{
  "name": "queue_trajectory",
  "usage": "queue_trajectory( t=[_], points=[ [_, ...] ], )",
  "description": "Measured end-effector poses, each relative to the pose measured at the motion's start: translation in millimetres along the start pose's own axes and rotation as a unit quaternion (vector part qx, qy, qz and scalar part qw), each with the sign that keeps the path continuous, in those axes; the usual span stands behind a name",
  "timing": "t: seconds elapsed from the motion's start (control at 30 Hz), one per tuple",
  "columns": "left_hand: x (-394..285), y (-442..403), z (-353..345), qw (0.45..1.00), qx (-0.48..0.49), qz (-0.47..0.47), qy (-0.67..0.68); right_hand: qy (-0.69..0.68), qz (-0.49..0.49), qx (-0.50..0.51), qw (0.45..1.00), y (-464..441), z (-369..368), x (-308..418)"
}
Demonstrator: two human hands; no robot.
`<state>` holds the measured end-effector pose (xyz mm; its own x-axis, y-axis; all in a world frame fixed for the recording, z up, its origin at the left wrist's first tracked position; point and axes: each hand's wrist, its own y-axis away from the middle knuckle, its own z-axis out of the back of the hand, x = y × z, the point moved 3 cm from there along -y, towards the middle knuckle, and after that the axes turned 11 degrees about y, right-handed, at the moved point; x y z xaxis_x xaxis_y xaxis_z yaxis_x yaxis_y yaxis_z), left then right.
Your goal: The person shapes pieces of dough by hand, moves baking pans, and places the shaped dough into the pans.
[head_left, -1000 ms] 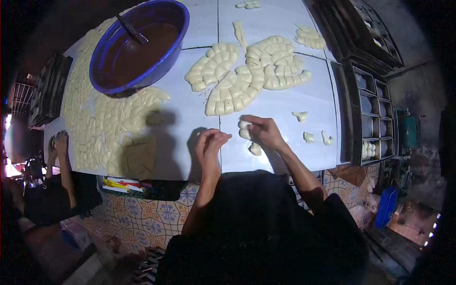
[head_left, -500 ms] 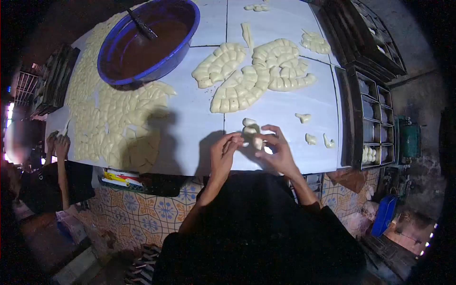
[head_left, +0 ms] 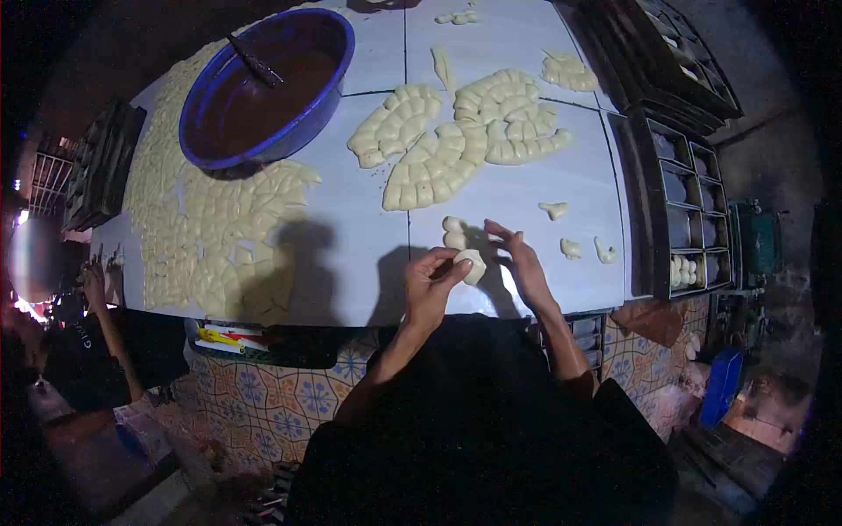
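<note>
My left hand [head_left: 430,285] pinches a small flattened piece of dough [head_left: 472,266] between thumb and fingers, just above the near edge of the table. My right hand [head_left: 524,270] is to the right of it, fingers apart and holding nothing. Right behind the held piece, small rounded dough balls [head_left: 453,231] lie together on the white tabletop. Farther back are joined rows of cut dough pieces [head_left: 434,167]. A few loose dough scraps [head_left: 570,249] rest to the right of my right hand.
A blue basin [head_left: 309,131] of brown filling, a tool leaning in it, stands at the back left. Scored dough [head_left: 219,237] covers the table's left side. Divided metal pans [head_left: 688,210] line the right edge, dough in one compartment. Another person's hand [head_left: 93,285] is at far left.
The dough piece now shows flat in my left hand. My right hand has drawn away from it and opened. At far left, the other person's arm has shifted.
</note>
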<state>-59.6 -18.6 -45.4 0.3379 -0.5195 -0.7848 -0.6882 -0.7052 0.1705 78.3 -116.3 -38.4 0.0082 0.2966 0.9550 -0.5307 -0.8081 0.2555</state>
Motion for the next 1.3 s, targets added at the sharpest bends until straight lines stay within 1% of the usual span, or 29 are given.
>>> queue_trajectory(
  t=[0.07,0.1,0.13,0.17,0.2,0.27,0.3,0.37,0.4,0.43,0.47,0.5,0.53,0.57,0.6,0.7,0.73,0.77,0.8,0.83,0.9,0.93,1.03,1.07,1.1,1.13,1.17,1.23,1.3],
  points=[
    [2,1,-2,0.999,0.024,0.012,0.045,-0.087,-0.082,0.084,0.989,5,-7,-10],
    [1,1,-3,0.999,0.023,-0.001,0.035,-0.140,-0.106,0.123,0.977,6,-14,-19],
    [-1,1,-3,0.999,0.020,-0.014,0.024,-0.180,-0.100,0.131,0.970,6,-18,-24],
    [-4,2,-3,0.999,0.016,-0.028,0.014,-0.160,-0.105,0.100,0.976,7,-17,-29],
    [-12,-1,-4,0.992,0.017,-0.080,-0.091,-0.140,-0.108,0.072,0.982,8,-18,-21],
    [-8,-4,5,0.979,-0.018,-0.110,-0.168,-0.250,-0.006,0.046,0.967,8,-31,16],
    [-3,-5,11,0.970,-0.037,-0.123,-0.207,-0.215,-0.011,0.068,0.974,6,-32,19],
    [7,-5,20,0.974,-0.059,-0.134,-0.173,-0.156,0.036,0.082,0.984,3,-42,17],
    [8,-4,22,0.972,-0.071,-0.147,-0.168,-0.128,0.053,0.138,0.981,4,-44,25],
    [8,-5,23,0.970,-0.084,-0.161,-0.162,-0.085,0.079,0.141,0.983,5,-47,33],
    [4,-4,26,0.949,-0.082,-0.195,-0.234,-0.042,0.105,0.145,0.983,7,-53,39],
    [-2,-3,22,0.946,-0.093,-0.190,-0.247,0.000,0.128,0.147,0.981,10,-57,44],
    [-10,-1,16,0.943,-0.106,-0.182,-0.258,0.024,0.120,0.173,0.977,9,-59,46],
    [-12,-1,12,0.940,-0.118,-0.175,-0.270,0.020,0.118,0.163,0.979,8,-59,44],
    [-4,-5,16,0.952,-0.117,-0.187,-0.213,0.017,0.118,0.152,0.981,6,-58,41],
    [10,-16,31,0.958,-0.126,-0.123,-0.224,-0.029,0.118,0.152,0.981,2,-46,43],
    [1,-13,25,0.975,-0.139,-0.110,-0.138,-0.044,0.112,0.146,0.982,2,-39,46],
    [3,-15,29,0.985,-0.143,-0.049,-0.084,-0.058,0.107,0.139,0.983,2,-34,52],
    [8,-17,33,0.991,-0.118,-0.047,-0.032,-0.049,0.076,0.096,0.991,0,-28,54],
    [12,-21,35,0.995,-0.091,-0.046,0.020,-0.005,0.118,0.065,0.991,-10,-25,44],
    [10,-19,30,0.996,-0.040,-0.075,0.002,0.068,0.099,0.078,0.990,-6,-29,53],
    [5,-18,24,0.996,-0.015,-0.091,-0.006,0.113,0.160,0.070,0.978,-8,-36,48],
    [-17,-15,15,0.969,-0.029,-0.154,-0.191,0.073,0.137,-0.004,0.988,-12,-48,39],
    [-15,-15,13,0.985,-0.083,-0.136,-0.073,0.100,0.162,-0.011,0.982,-13,-48,42],
    [-16,-15,14,0.989,-0.083,-0.109,-0.064,0.125,0.186,-0.015,0.975,-14,-49,46],
    [-17,-12,18,0.992,-0.083,-0.080,-0.057,0.147,0.207,-0.021,0.967,-13,-52,48],
    [-17,-9,22,0.994,-0.082,-0.048,-0.050,0.133,0.191,-0.012,0.973,-18,-53,40],
    [-26,-10,19,0.989,-0.105,-0.077,-0.073,0.111,0.162,0.005,0.980,-39,-51,39],
    [-37,-6,11,0.980,-0.117,-0.092,-0.130,0.100,0.210,0.036,0.972,-36,-51,63]
  ],
)
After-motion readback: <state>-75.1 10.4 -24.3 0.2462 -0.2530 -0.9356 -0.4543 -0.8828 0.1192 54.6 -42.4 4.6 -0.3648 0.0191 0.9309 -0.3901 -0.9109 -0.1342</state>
